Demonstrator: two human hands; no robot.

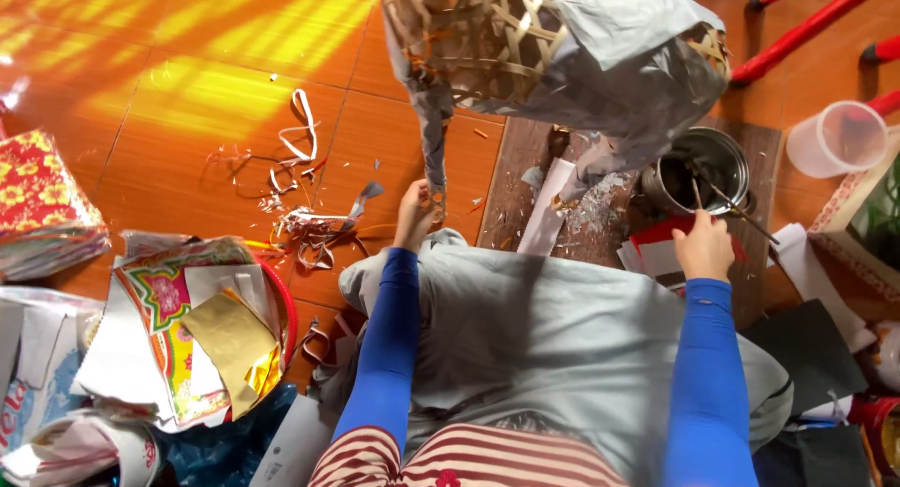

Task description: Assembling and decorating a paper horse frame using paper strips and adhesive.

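The bamboo lattice frame (pixel 487 37), half covered in grey paper (pixel 619 46), stands at 12 o'clock and looks light, springy and easily torn; the left hand (pixel 414 215) pinches its hanging paper strip (pixel 433 149), a sound holding point. At 2 o'clock the right hand (pixel 703 248), fingers closed on a thin brush handle (pixel 741 210), works beside a metal pot (pixel 698 168) holding dark paste; a clear plastic cup (pixel 837 136) lies at 3 o'clock, contents unclear.

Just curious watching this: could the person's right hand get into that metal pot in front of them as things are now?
Probably yes. The right hand already sits just below the metal pot, holding a thin stick that seems to dip into it. The pot's mouth is open, with nothing between them.
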